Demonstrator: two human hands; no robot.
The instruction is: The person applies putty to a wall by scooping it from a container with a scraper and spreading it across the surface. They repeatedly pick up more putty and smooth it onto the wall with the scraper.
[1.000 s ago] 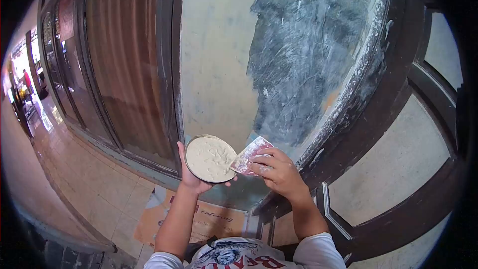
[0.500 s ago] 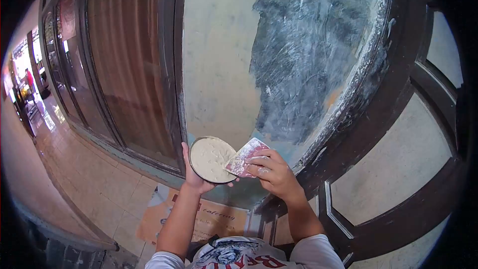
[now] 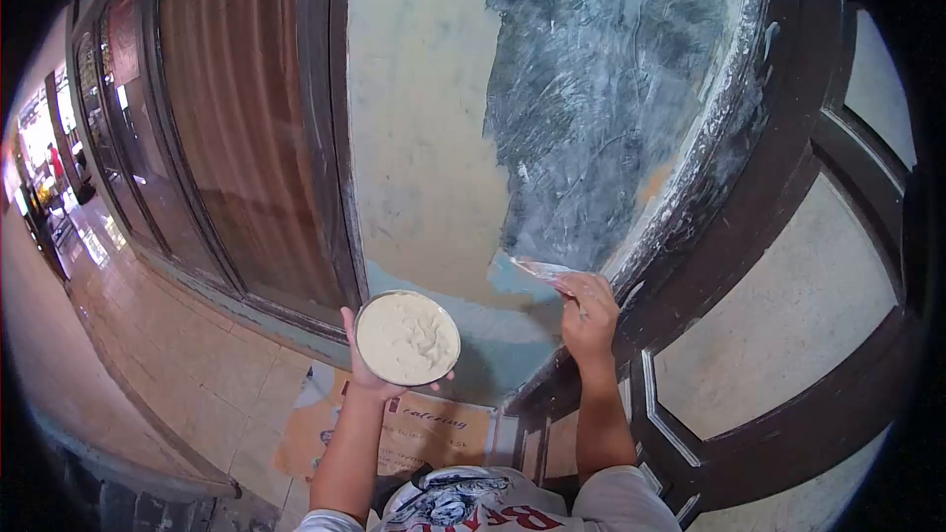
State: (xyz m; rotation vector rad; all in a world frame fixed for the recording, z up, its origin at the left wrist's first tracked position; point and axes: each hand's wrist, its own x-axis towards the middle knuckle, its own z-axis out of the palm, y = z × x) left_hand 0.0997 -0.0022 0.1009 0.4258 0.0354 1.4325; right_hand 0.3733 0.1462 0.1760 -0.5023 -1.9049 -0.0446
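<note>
My left hand holds a round bowl of cream-coloured putty from below, fingers wrapped around its underside and rim. The putty's surface is scooped and ridged on its right side. Pinched in my right hand is a flat putty spreader, smeared with putty and seen nearly edge-on. Its tip overlaps the lower wall, near the bottom of a rough dark grey patch. Left of that patch, the wall is coated in smooth cream, with a pale blue-green band below.
A dark-framed window with a brown curtain stands to the left. Dark wooden panelling rises on the right. A printed orange banner lies on the tiled floor. Far left, a person in red is visible.
My right hand has lifted the spreader out of the putty and moved right, up toward the wall. The bowl in my left hand has shifted slightly down and left.
</note>
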